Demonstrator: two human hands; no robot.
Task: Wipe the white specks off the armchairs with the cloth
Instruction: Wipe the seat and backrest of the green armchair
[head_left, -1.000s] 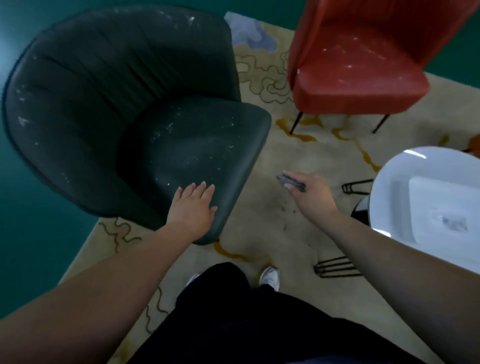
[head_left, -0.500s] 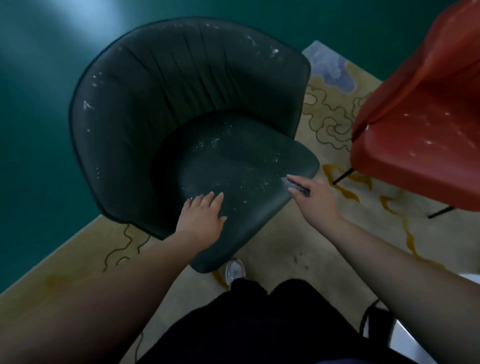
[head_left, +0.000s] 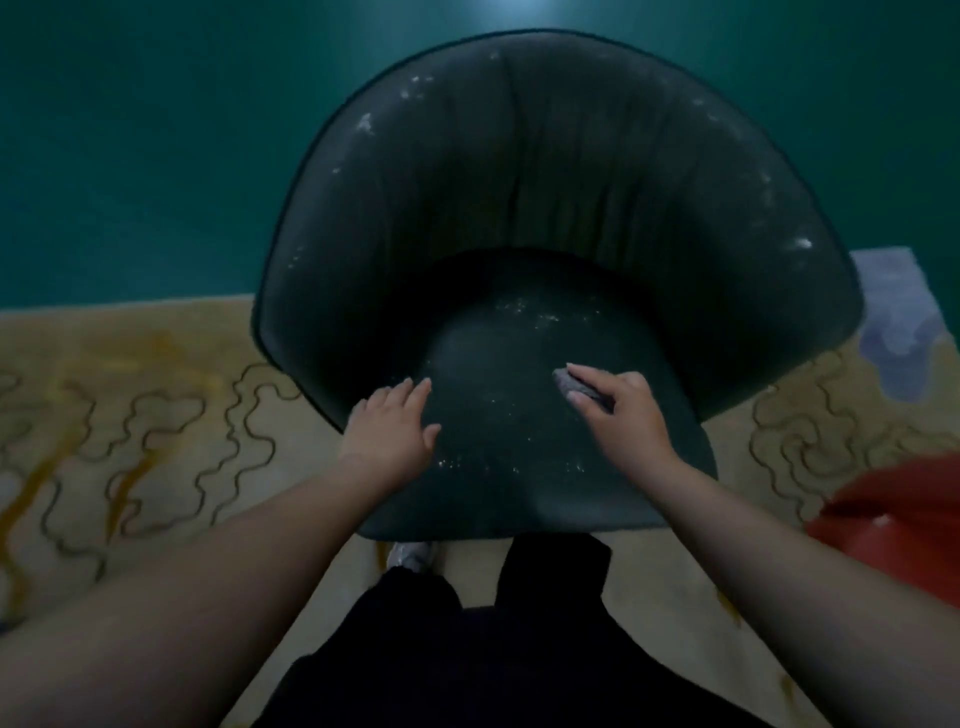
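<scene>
Right hand with one cloth, now over seat.

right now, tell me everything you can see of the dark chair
The dark chair is a tub armchair with a curved, pleated back wrapping a rounded seat, in what looks like smooth dark leather. It stands on the rug, facing the camera. White specks dot the seat and back rim. The left hand rests flat on the seat's left edge; the right hand holds a grey cloth on the seat.
</scene>
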